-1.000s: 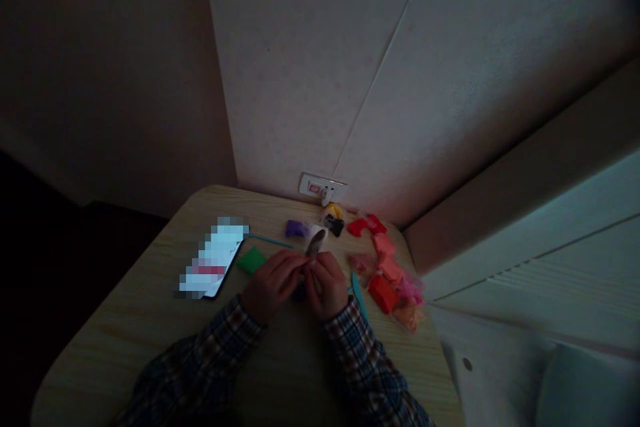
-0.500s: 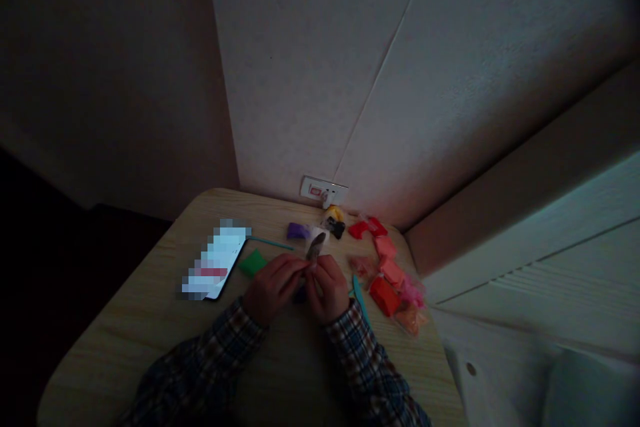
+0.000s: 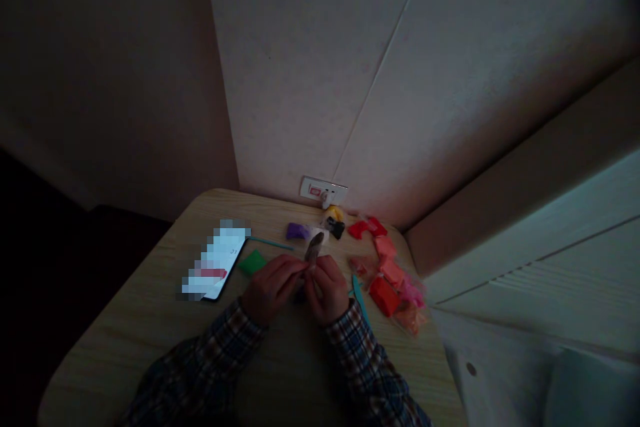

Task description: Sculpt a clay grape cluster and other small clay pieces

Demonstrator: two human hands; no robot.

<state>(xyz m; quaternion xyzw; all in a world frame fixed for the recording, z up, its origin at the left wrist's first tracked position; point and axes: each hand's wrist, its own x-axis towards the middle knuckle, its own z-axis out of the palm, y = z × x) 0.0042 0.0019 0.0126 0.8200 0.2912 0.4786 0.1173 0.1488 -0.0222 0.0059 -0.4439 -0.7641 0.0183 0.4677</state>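
On the table [image 3: 100,360], left hand [image 3: 269,288] and right hand [image 3: 327,290] pinch a small dark packet [image 3: 314,248] between their fingers; green packet [image 3: 251,262] left, purple packet [image 3: 298,231] farther, wall socket [image 3: 315,190] farthest.

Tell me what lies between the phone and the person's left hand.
In the head view, a green packet lies between the phone and the left hand; whether the hand touches it, I cannot tell.
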